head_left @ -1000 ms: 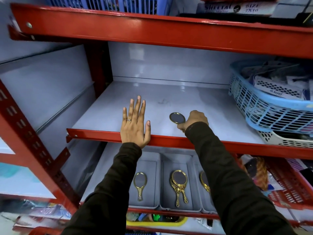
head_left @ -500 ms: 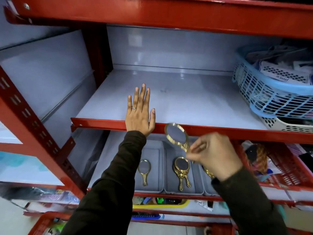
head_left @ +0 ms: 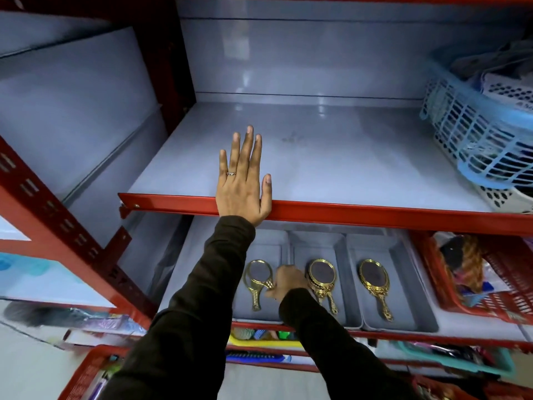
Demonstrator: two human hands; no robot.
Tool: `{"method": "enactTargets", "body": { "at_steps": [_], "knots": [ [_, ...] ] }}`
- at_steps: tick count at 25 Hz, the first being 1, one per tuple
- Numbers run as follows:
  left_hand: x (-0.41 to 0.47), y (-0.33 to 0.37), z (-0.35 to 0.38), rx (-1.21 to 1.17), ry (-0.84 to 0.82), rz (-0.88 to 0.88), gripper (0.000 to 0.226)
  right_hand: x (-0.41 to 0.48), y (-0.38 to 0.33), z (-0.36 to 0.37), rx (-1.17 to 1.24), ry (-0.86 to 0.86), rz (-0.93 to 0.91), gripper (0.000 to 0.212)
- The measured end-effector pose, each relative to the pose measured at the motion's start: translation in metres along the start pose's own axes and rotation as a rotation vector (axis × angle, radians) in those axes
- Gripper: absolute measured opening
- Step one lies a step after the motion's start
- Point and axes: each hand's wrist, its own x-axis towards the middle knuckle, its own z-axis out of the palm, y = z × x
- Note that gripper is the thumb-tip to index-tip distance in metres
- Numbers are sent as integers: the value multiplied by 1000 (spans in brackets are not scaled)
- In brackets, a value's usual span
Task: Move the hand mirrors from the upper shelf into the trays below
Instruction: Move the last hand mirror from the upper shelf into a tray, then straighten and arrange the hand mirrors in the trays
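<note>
The right hand point(head_left: 287, 282) was down in the lower shelf, curled over the left tray point(head_left: 266, 246), its fingers closed around the handle of a gold hand mirror point(head_left: 258, 274) lying there; exactly how tight the pinch was could not be told, since the back of the hand hid the fingertips. The mirror's oval head lay just left of the knuckles, its handle running down toward the tray's near edge.

Just right of that hand, the middle tray point(head_left: 317, 241) held stacked gold mirrors point(head_left: 321, 277), at least two by their handles. Further right, the third tray point(head_left: 383, 249) held a single mirror point(head_left: 373, 280), well apart from the hand. All three grey trays sat side by side, touching.

The left hand point(head_left: 243, 189) lay flat and spread, palm down, above the right hand, on the front of the upper shelf point(head_left: 346, 163), heel over its red lip, holding nothing. A ring point(head_left: 231, 174) showed on one finger.

That grey shelf surface was glossy. Far right of the left hand sat a light blue basket point(head_left: 473, 131) stacked on a white one point(head_left: 507, 197). Red steel uprights point(head_left: 57, 223) framed the rack; a red basket point(head_left: 490, 284) of goods stood right of the trays, and more goods were below.
</note>
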Motion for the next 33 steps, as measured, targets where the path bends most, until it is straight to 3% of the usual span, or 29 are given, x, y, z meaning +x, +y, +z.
{"method": "enactTargets", "body": {
  "at_steps": [4, 8, 13, 19, 27, 30, 33],
  "knots": [
    [1, 0, 1, 4, 17, 6, 68, 29, -6, 21, -80, -48, 19, 51],
    [2, 0, 2, -8, 27, 11, 69, 39, -7, 33, -121, -58, 9, 45],
    [2, 0, 1, -11, 9, 15, 70, 33, -4, 23, -29, -16, 7, 40],
    [2, 1, -5, -17, -56, 10, 71, -3, 20, -9, 180, 213, -7, 50],
    [-4, 5, -25, -42, -242, -9, 69, -55, 79, -41, 43, 476, 15, 72],
    [-38, 24, -38, -149, -232, 90, 65, -73, 105, -45, 39, 521, 52, 70],
    [-97, 68, -44, -215, -322, 254, 63, -86, 135, -40, 36, 509, 93, 69]
  ]
}}
